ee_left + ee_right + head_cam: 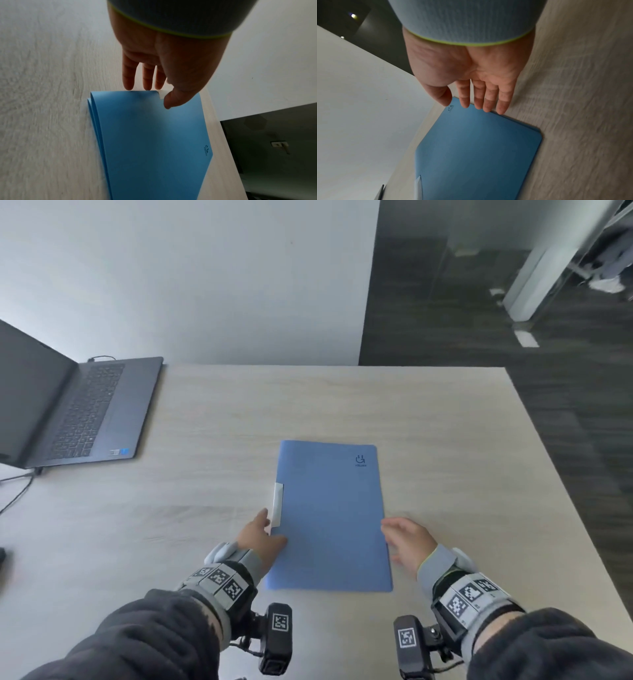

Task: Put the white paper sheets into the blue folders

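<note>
Laptop (85,409) sits open well to the left of the left hand's fingers, on the pale wooden table (212,419). Left hand (258,537) rests at the spine edge of the blue folder (330,515), fingers straight and loosely spread, thumb lying on the cover just beside the white clip (276,506); the left wrist view shows the fingertips (128,83) at the folded edge and the thumb touching the clip, nothing pinched. The folder lies closed and flat between the two hands, logo at the corner farthest from the fingers. Right hand (406,537) is at the opposite, opening edge, fingers (488,102) straight and close together, tips touching or just over that edge; no grip is visible.

The folder looks like a thin, light, flexible card cover, likely to slide on the smooth table and to bend if lifted by one corner. A sound hold would be the free long edge under the right fingertips, with the left hand pinning the spine.

No white paper sheets show in any view. Whether sheets already lie inside the closed folder cannot be told; the left wrist view shows only layered blue leaves at the spine.
</note>
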The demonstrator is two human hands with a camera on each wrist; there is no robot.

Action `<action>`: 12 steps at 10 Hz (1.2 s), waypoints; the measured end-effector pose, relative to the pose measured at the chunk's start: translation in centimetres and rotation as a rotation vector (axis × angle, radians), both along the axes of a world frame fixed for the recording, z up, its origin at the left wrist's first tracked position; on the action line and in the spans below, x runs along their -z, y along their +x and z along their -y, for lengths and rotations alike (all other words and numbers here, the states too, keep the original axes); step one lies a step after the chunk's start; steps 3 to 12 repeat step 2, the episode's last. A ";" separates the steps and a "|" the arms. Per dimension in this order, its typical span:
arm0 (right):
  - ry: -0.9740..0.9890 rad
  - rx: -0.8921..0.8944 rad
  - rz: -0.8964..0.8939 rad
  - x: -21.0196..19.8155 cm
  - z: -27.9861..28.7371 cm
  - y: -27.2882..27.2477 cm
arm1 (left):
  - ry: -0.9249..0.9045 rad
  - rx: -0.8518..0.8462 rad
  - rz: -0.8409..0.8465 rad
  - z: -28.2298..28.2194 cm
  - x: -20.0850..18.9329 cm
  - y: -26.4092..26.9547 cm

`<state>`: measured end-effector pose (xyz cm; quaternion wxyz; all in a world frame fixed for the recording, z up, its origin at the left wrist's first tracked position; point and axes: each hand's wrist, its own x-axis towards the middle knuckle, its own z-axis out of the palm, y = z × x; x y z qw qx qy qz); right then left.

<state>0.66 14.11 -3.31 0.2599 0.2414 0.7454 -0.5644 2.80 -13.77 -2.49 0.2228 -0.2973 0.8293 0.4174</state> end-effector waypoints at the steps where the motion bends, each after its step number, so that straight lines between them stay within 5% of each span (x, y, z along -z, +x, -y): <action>1: -0.005 -0.020 -0.040 -2.3 -0.2 -0.7 | 0.016 -0.033 -0.062 0.0 -1.5 0.1; 2: -0.049 -0.049 -0.073 -5.5 -0.6 -0.9 | 0.017 -0.039 -0.137 -0.4 -4.0 -0.1; 12: -0.049 -0.049 -0.073 -5.5 -0.6 -0.9 | 0.017 -0.039 -0.137 -0.4 -4.0 -0.1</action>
